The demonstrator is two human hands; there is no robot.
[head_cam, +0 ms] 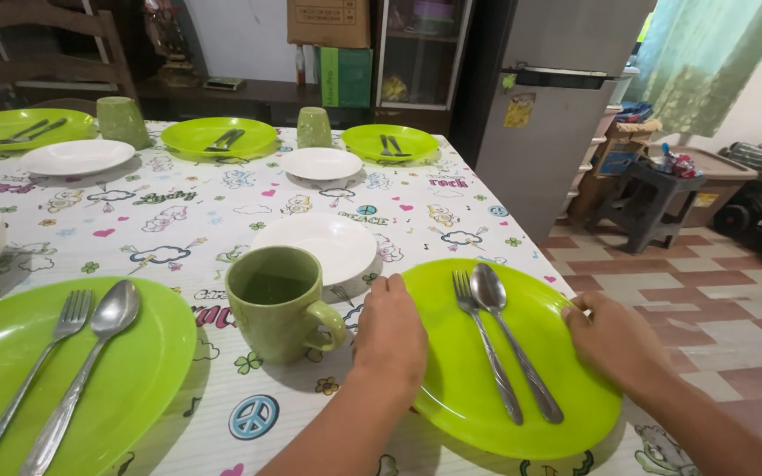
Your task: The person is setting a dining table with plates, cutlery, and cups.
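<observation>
Patterned tablecloth [222,211] covers a dining table set with green plates, white saucers and cups; tiled floor lies beyond its right edge. Head view: the left hand [392,339] and right hand [615,342] each grip an opposite rim of the near green plate [451,388], which carries a fork [485,348] and spoon [513,339] and sits at the table's corner (its right rim appears to overhang). Judged step: positioning this plate. A green mug [277,301] stands just left of the left hand, a white saucer [315,245] beyond it; room to shift is mainly forward.
</observation>
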